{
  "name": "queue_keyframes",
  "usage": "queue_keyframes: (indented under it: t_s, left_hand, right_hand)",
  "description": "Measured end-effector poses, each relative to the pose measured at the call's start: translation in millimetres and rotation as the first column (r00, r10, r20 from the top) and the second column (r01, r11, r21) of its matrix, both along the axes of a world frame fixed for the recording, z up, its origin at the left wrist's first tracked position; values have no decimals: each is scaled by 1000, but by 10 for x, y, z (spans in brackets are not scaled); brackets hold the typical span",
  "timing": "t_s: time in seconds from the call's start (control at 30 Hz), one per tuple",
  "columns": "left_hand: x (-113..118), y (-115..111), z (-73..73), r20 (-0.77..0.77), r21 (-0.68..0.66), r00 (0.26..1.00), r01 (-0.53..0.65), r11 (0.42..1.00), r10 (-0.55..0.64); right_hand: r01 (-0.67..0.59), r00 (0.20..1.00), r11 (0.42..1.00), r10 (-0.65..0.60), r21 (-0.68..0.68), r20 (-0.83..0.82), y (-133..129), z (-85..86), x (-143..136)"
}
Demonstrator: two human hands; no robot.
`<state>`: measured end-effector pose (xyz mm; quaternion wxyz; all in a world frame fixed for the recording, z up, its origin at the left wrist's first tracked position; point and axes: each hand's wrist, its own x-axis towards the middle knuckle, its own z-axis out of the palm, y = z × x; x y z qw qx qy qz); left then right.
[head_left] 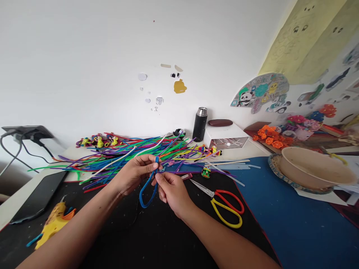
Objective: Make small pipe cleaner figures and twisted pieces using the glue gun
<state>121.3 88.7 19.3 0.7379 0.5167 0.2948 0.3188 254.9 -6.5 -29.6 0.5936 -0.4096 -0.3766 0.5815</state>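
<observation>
A blue pipe cleaner (142, 198) is held between both hands above the black mat, with a bent loop of it hanging below the fingers. My left hand (137, 172) pinches its upper part between thumb and fingertips. Just to the right and slightly lower, my right hand (171, 190) has thumb and fingers closed on the same piece. The fingertips of the two hands nearly meet, and they partly hide the blue strand there.
Colourful pipe cleaners (117, 160) lie piled behind the hands. Scissors (214, 194) with red and yellow handles rest right of them. A yellow glue gun (56, 220) is at left, near a phone (39, 198). A black flask (199, 125) stands behind.
</observation>
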Motion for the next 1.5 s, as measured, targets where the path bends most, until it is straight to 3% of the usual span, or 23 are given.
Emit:
queue_keyframes:
  t_s: [0.5,0.73,0.97,1.07,1.2,1.37,1.5]
  left_hand:
    - [-20,40,-55,-39,31,997,-70,997,71]
    - [1,-9,9,-61,-1,997,-40,999,40]
    - [7,-24,25,-14,-33,1000,18,999,-18]
    - [-7,4,12,-43,10,999,-25,1000,26]
    - [-13,4,24,-112,112,990,-73,991,85]
    - [16,-111,132,-198,303,975,-41,952,105]
    - [27,-177,205,-237,360,965,-17,933,109]
  right_hand:
    - [-2,1000,1000,2,-9,26,-14,-11,-12]
    - [-19,1000,1000,19,-3,19,-21,-6,-20]
    - [-52,995,998,49,-27,-90,-25,13,-17]
    - [-56,992,998,52,-39,-112,-18,27,-4]
    - [-74,997,997,74,5,7,-31,19,-10]
    - [-72,984,996,62,58,170,-82,-47,-54]
    - [-70,974,996,58,49,217,-84,-64,-56]
